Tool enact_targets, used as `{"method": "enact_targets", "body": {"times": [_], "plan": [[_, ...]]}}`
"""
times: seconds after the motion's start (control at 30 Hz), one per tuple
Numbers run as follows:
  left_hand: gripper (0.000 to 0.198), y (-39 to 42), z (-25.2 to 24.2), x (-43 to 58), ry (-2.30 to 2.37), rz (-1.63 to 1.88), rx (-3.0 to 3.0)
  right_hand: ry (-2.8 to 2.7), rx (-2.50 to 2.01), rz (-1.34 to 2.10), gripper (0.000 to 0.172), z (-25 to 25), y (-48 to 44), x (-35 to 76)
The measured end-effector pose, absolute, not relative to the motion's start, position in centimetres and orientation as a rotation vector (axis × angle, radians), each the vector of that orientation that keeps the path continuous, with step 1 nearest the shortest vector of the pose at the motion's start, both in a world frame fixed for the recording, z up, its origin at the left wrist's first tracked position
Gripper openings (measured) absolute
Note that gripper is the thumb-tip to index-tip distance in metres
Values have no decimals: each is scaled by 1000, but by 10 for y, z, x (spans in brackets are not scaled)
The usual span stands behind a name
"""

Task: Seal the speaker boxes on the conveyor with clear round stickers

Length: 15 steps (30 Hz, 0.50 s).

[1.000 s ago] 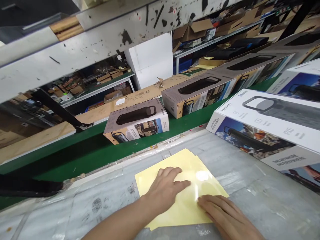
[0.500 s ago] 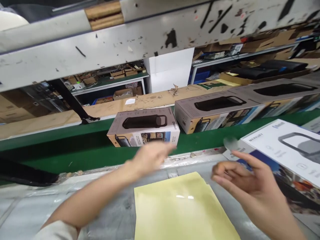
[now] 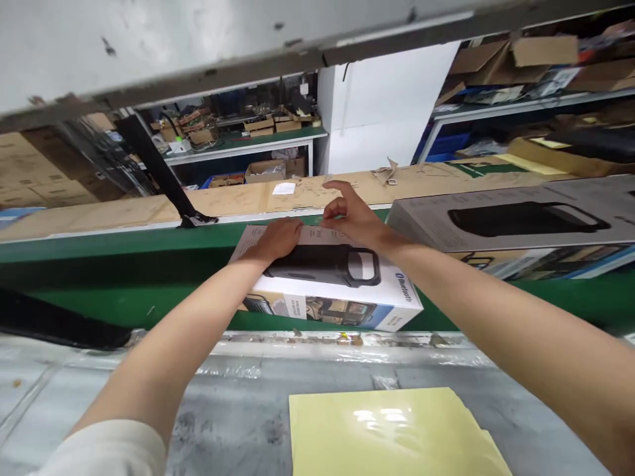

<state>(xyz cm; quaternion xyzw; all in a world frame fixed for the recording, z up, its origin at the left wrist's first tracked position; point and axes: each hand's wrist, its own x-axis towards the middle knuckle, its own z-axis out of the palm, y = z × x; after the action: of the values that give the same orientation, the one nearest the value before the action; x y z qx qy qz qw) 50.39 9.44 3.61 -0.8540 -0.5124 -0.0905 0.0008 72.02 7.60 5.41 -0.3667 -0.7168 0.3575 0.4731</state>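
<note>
A printed speaker box (image 3: 391,291), with a black portable speaker pictured on its top and "Bluetooth" lettering, lies on the green conveyor belt in front of me. My left hand (image 3: 282,239) rests over its far top edge at the left, fingers bent down behind it and partly hidden. Just right of it, my right hand (image 3: 351,217) hovers at the same far edge, index finger stretched out and the other fingers curled. Nothing shows between its fingers. Yellow sheets (image 3: 387,443) with two glossy spots lie on the bench nearer to me.
Another speaker box (image 3: 526,225) stands on the belt (image 3: 208,277) to the right. A cardboard-covered ledge (image 3: 228,198) runs behind the belt. A black post (image 3: 153,165) rises at left, and a pale beam (image 3: 198,46) crosses overhead. Shelves with cartons stand farther back.
My left hand has moved onto the box's far edge. My right hand has swung forward and left from beside the white box to the speaker box. The view has shifted, and the white box is out of sight.
</note>
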Motion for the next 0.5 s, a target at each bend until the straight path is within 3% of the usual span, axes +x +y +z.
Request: {"method": "enact_targets", "body": {"times": [0.2,0.5], "plan": [[36,95,34,496,-1633,-309,-2655,-1895,-992,898,75,42,124,689],[36,95,33,492,-1673,-352,-2632,-2000,-1132,455,73,34,117,690]]}}
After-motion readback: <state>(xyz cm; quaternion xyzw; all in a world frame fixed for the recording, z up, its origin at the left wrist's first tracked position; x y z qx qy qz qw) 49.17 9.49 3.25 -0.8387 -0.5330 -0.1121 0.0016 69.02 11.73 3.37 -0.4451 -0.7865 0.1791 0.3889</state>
